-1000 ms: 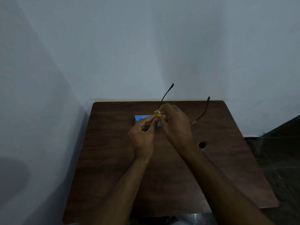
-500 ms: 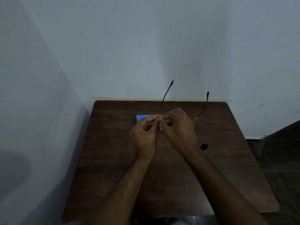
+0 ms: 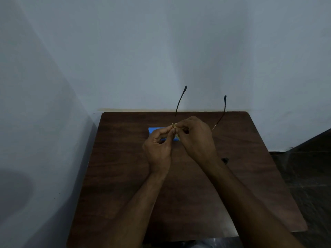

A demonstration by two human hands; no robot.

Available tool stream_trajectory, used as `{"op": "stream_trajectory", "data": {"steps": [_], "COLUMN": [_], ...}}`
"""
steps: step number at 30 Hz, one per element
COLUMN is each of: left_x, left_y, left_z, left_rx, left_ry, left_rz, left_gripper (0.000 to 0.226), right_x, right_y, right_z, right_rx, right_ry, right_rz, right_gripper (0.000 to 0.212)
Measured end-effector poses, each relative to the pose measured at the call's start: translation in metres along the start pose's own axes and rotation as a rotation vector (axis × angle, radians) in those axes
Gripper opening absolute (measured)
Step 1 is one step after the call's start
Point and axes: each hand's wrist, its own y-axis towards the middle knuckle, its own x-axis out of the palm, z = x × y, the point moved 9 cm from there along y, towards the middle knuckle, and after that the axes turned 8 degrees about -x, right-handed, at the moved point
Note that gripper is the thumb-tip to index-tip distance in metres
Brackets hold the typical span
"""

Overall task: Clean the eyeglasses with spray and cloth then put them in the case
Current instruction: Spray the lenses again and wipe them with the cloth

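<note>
I hold the eyeglasses (image 3: pixel 180 101) above the middle of the dark wooden table (image 3: pixel 116 176), their two thin black temple arms pointing up and away from me. My right hand (image 3: pixel 197 140) grips the frame, and the lenses are hidden behind my fingers. My left hand (image 3: pixel 157 149) pinches a small yellowish cloth (image 3: pixel 174 126) against the frame between thumb and fingertips. Under my hands lies a blue flat case (image 3: pixel 154 130), mostly covered.
A small black object (image 3: pixel 224 160) sits on the table just right of my right wrist. The table stands in a corner between pale walls at left and back. Dark floor lies to the right.
The glasses have tilted so the temple arms stand more upright. My hands have shifted slightly while the cloth stays pinched on the frame.
</note>
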Motion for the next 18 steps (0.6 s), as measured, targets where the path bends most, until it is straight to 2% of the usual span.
{"op": "stream_trajectory", "data": {"steps": [3, 8, 13, 18], "left_x": [-0.005, 0.0, -0.005, -0.007], "left_y": [0.0, 0.0, 0.005, 0.008], "left_z": [-0.001, 0.006, 0.013, 0.021], "left_rx": [0.004, 0.03, 0.044, 0.083], "left_ry": [0.018, 0.027, 0.011, 0.023], "left_rz": [0.024, 0.009, 0.017, 0.017], "left_gripper": [0.019, 0.02, 0.019, 0.019], "right_x": [-0.002, -0.004, -0.004, -0.013], "right_y": [-0.008, 0.001, -0.004, 0.003], "right_z": [-0.001, -0.003, -0.016, -0.014], "right_rx": [-0.027, -0.058, -0.056, -0.088], "right_ry": [-0.031, -0.236, -0.029, -0.105], "right_rz": [-0.031, -0.018, 0.035, 0.085], "right_gripper": [0.009, 0.007, 0.009, 0.007]}}
